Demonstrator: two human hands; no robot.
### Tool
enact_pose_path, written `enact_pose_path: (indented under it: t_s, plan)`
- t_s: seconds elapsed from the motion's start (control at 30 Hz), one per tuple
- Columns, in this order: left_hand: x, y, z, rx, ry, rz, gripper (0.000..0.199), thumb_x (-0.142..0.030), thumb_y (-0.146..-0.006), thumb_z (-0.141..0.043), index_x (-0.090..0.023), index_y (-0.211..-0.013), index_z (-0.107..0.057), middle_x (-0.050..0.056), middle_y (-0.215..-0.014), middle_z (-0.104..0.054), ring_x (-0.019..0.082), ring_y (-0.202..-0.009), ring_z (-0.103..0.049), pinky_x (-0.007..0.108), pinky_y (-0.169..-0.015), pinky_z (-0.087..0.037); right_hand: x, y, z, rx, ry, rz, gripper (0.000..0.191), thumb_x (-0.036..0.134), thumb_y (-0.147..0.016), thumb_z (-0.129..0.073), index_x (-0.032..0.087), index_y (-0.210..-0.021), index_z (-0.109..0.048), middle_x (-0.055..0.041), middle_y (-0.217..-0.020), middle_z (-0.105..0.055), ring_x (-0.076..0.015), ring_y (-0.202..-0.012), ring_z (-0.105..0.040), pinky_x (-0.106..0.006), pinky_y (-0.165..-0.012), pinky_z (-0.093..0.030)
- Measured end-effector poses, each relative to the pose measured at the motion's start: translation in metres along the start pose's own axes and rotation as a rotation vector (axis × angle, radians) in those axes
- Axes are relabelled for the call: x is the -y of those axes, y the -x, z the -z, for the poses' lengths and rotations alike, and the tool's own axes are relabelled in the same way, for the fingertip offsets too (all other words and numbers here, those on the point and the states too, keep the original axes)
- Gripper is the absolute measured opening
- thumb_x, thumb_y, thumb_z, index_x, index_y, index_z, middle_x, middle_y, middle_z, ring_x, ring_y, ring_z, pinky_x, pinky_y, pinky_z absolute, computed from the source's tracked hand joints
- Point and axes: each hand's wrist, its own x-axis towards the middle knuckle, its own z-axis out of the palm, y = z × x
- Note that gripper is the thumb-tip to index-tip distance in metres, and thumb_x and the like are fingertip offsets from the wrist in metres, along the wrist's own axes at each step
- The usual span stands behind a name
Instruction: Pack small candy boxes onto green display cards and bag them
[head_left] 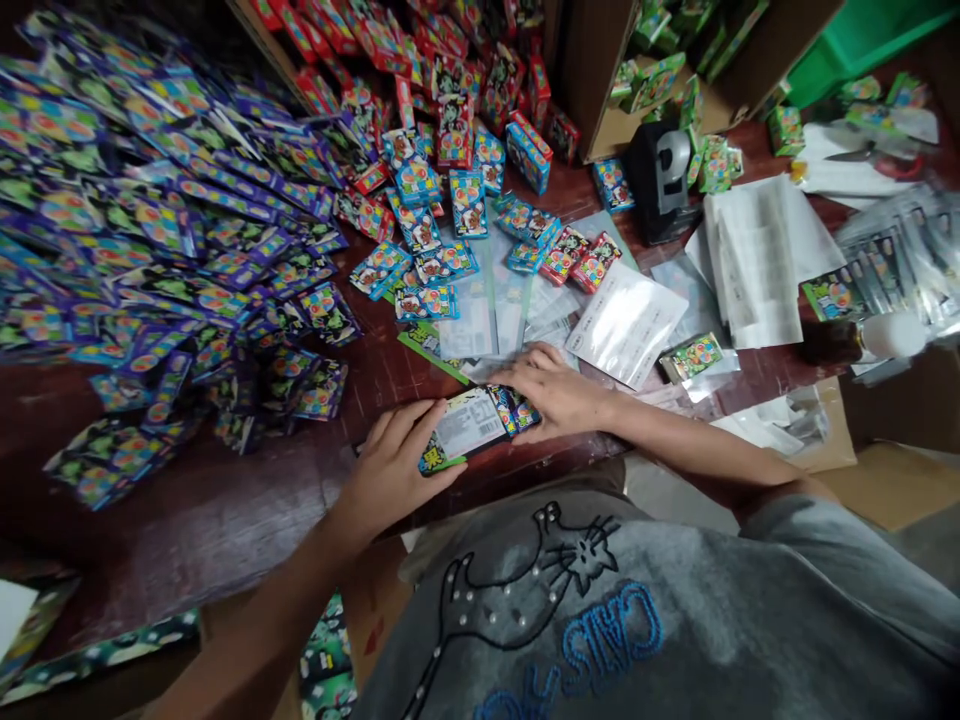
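In the head view, a flat printed card or pouch (470,424) with a white barcode label lies at the table's front edge. My left hand (396,462) grips its left end, thumb along the near edge and fingers over the far one. My right hand (559,392) is closed round a small dark-blue printed packet (514,410) at the right end of the card. Its fingers hide part of the packet, so I cannot tell whether it lies on the card or partly inside it. Just beyond are flat green-edged pouches (469,325) and blue candy-style boxes (426,302).
A big heap of purple packets (187,200) covers the left. Red boxes (454,130) spill from a carton at the back. A black tape dispenser (664,185), white label sheets (754,260), a white-capped bottle (889,337) and red-handled scissors (896,166) are at right.
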Motion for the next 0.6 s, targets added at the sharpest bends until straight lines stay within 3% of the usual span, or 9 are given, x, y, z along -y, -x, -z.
enact_pose_path:
  t_s: [0.1, 0.2, 0.27, 0.37, 0.5, 0.6]
  plan:
    - [-0.003, 0.000, -0.005, -0.018, -0.017, 0.023, 0.075, -0.049, -0.099, -0.071, -0.022, -0.164, -0.044, 0.020, -0.149, -0.065, 0.039, -0.130, -0.065, 0.055, -0.115, -0.050, -0.006, 0.011, 0.003, -0.003, 0.008, 0.029, 0.104, 0.069, -0.091, -0.077, 0.015, -0.169, -0.037, -0.0231, -0.165, -0.052, -0.0387, -0.151, -0.047, -0.067, -0.135, -0.016]
    - [-0.002, 0.000, -0.009, -0.015, -0.015, 0.023, 0.076, -0.050, -0.099, -0.071, -0.025, -0.164, -0.043, 0.020, -0.149, -0.065, 0.039, -0.129, -0.065, 0.055, -0.114, -0.049, -0.014, 0.018, 0.009, 0.023, 0.038, 0.026, 0.084, 0.063, -0.097, -0.074, 0.019, -0.163, -0.049, -0.0192, -0.162, -0.058, -0.0369, -0.153, -0.047, -0.071, -0.136, -0.009]
    - [-0.002, -0.002, -0.012, -0.023, -0.003, -0.004, 0.078, -0.050, -0.098, -0.072, -0.025, -0.165, -0.041, 0.020, -0.149, -0.064, 0.039, -0.130, -0.065, 0.054, -0.114, -0.049, -0.018, 0.015, 0.010, 0.048, 0.040, 0.056, 0.072, 0.059, -0.100, -0.072, 0.019, -0.157, -0.056, -0.0171, -0.157, -0.063, -0.0353, -0.152, -0.050, -0.071, -0.137, -0.009]
    - [-0.004, -0.006, -0.017, -0.083, -0.006, -0.047, 0.083, -0.048, -0.098, -0.073, -0.024, -0.168, -0.036, 0.020, -0.147, -0.064, 0.038, -0.130, -0.065, 0.052, -0.113, -0.049, -0.018, 0.005, 0.003, 0.048, 0.008, 0.115, 0.068, 0.056, -0.103, -0.071, 0.017, -0.156, -0.057, -0.0191, -0.160, -0.060, -0.0347, -0.153, -0.051, -0.072, -0.137, -0.012]
    - [-0.010, -0.007, -0.020, -0.151, -0.024, -0.043, 0.086, -0.044, -0.099, -0.073, -0.023, -0.171, -0.031, 0.021, -0.146, -0.064, 0.037, -0.129, -0.066, 0.050, -0.111, -0.050, -0.001, 0.005, -0.013, -0.060, -0.045, 0.006, 0.082, 0.063, -0.099, -0.073, 0.012, -0.159, -0.052, -0.0244, -0.160, -0.058, -0.0346, -0.151, -0.055, -0.067, -0.137, -0.022]
    - [-0.013, -0.005, -0.015, -0.141, -0.048, -0.014, 0.083, -0.045, -0.099, -0.072, -0.023, -0.169, -0.034, 0.021, -0.144, -0.065, 0.038, -0.126, -0.066, 0.051, -0.108, -0.051, 0.012, 0.011, -0.015, -0.119, -0.032, -0.052, 0.088, 0.066, -0.101, -0.068, 0.014, -0.167, -0.041, -0.0190, -0.149, -0.068, -0.0321, -0.146, -0.058, -0.064, -0.139, -0.019]
